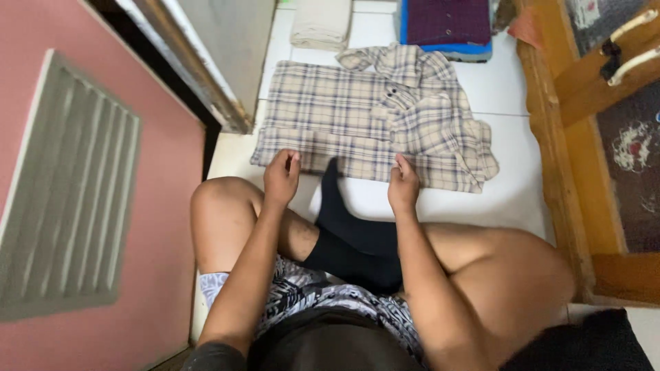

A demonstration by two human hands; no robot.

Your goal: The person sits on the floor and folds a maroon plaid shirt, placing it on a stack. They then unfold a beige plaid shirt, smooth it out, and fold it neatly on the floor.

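On the white tiled floor (pixel 512 196), directly ahead of a seated person, lies a beige plaid shirt (pixel 375 117), spread flat and partly folded; its long axis runs left to right across the view, with the collar (pixel 405 60) toward the far edge and right of centre, and a sleeve (pixel 464 148) doubled over at the right end; the fold there hides how the right side is layered. Left hand (pixel 282 175): fingers curled and held together, tips on the near hem of the shirt; whether they pinch the cloth or merely press it cannot be told, as the fingertips are turned away from the camera. Right hand (pixel 403 184): likewise curled, fingers together, resting at the same near edge; its grip is equally unclear. Between the two hands a foot in a black sock (pixel 344 227) points toward the shirt, its toe overlapping the hem; the person's torso is cut off at the bottom edge. Beyond the shirt, a folded cream cloth (pixel 320 22) and a dark purple folded garment on a blue one (pixel 447 24) are cropped by the top edge; a wooden frame (pixel 550 151) stands at right, a pink wall with a vent (pixel 69 185) at left.
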